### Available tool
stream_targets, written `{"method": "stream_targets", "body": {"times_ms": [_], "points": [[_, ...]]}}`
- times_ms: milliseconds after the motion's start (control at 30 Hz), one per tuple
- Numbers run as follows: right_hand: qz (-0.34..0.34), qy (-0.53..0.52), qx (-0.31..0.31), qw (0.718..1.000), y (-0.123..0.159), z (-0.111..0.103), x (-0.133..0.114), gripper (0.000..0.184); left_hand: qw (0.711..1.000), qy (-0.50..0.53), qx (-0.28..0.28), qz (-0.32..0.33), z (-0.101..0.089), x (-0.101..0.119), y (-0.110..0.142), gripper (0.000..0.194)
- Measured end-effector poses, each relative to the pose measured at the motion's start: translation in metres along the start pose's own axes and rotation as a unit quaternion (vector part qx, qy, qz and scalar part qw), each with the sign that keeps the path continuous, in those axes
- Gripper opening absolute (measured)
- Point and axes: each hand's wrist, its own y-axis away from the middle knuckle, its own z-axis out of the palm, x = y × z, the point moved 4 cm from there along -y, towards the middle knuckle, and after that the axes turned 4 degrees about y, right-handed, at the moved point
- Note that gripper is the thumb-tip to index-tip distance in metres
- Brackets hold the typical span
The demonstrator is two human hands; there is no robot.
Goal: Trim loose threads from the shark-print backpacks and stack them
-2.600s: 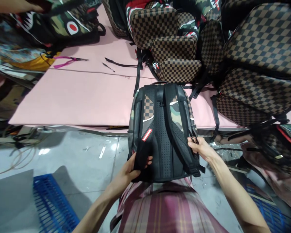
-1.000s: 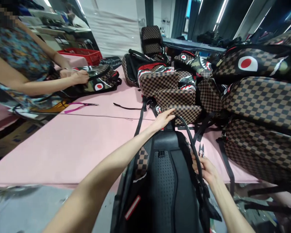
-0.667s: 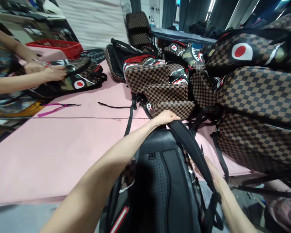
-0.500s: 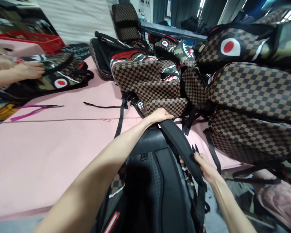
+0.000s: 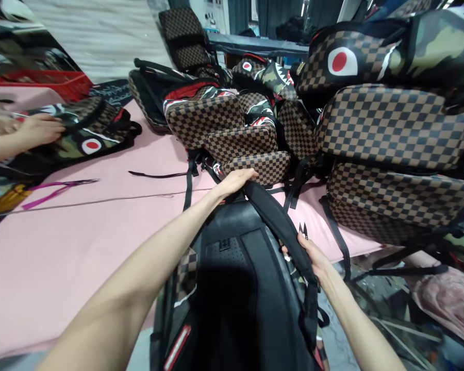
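A black backpack [image 5: 232, 293] stands upright before me, its padded back panel facing me and checkered and camouflage patches showing at its sides. My left hand [image 5: 237, 180] is closed at the top of the backpack, by the upper end of the shoulder strap [image 5: 274, 211]; its fingertips are partly hidden. Lower down on the right, my right hand [image 5: 313, 255] grips that padded strap, with some fingers behind it. The dark pointed blades of small thread snips [image 5: 303, 230] stick up beside this hand, and their handle is hidden.
Checkered backpacks [image 5: 394, 129] are piled at the right, with more [image 5: 204, 121] at the back of the pink table [image 5: 81, 263]. Purple-handled scissors [image 5: 62, 188] and a black strip [image 5: 156, 175] lie at left. Another person's hand [image 5: 42, 129] rests on a camouflage backpack [image 5: 77, 139].
The view has shifted slightly, so the surroundings sit a little further left. Both my hands keep their holds on the backpack and strap. The other person's hand stays on the camouflage backpack.
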Motion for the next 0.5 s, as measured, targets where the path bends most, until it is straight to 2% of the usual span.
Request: {"method": "stream_targets", "body": {"times_ms": [67, 133, 167, 267, 300, 367, 433, 500], "points": [[0.027, -0.021, -0.009, 0.999, -0.001, -0.001, 0.001, 0.041, 0.994, -0.042, 0.098, -0.005, -0.014, 0.001, 0.027, 0.046], [0.055, -0.043, -0.016, 0.997, -0.003, -0.003, 0.003, 0.043, 0.976, -0.120, 0.182, -0.027, -0.021, 0.002, 0.072, 0.044], [0.067, -0.053, -0.017, 0.996, -0.004, -0.004, 0.003, 0.043, 0.965, -0.167, 0.198, -0.037, -0.018, 0.003, 0.099, 0.045], [0.100, -0.078, -0.018, 0.992, -0.005, -0.005, 0.005, 0.044, 0.937, -0.291, 0.186, -0.048, 0.011, 0.005, 0.191, 0.054], [0.109, -0.083, -0.017, 0.990, -0.005, -0.005, 0.005, 0.046, 0.927, -0.317, 0.194, -0.051, 0.022, 0.005, 0.223, 0.057], [0.115, -0.086, -0.014, 0.990, -0.003, -0.004, 0.005, 0.048, 0.925, -0.331, 0.172, -0.072, 0.046, 0.001, 0.276, 0.067], [0.111, -0.088, -0.012, 0.990, -0.002, -0.001, 0.004, 0.049, 0.936, -0.299, 0.163, -0.093, 0.062, -0.003, 0.314, 0.075], [0.109, -0.088, -0.013, 0.990, 0.000, 0.001, 0.003, 0.049, 0.945, -0.248, 0.176, -0.118, 0.065, -0.006, 0.335, 0.074]]}}
